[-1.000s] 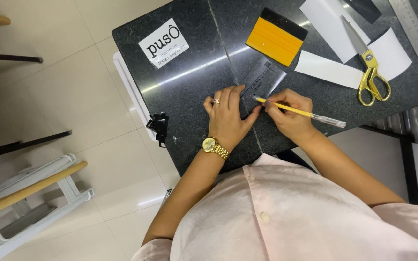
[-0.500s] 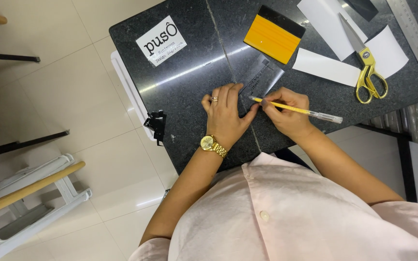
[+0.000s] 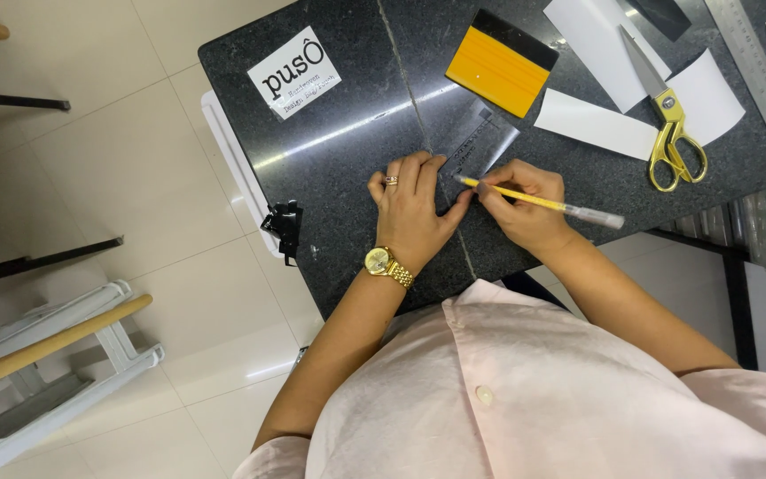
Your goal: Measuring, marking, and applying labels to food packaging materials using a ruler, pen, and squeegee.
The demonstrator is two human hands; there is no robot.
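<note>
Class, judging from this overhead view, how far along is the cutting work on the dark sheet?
Done: white strips lie cut beside the gold scissors. In hand: the left hand presses the dark sheet flat while the right hand works a yellow craft knife at its lower edge. Left: most of the sheet looks untouched; the yellow squeegee lies unused.

A slim yellow pencil (image 3: pixel 538 202) lies slanted, tip touching a dark, glossy rectangular sheet (image 3: pixel 480 142) lying flat on the black counter.

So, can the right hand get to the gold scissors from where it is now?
Probably yes. The right hand holds a yellow pen, and the scissors lie uncovered on the dark table beyond it, with nothing between; the pen would have to go first.
</note>
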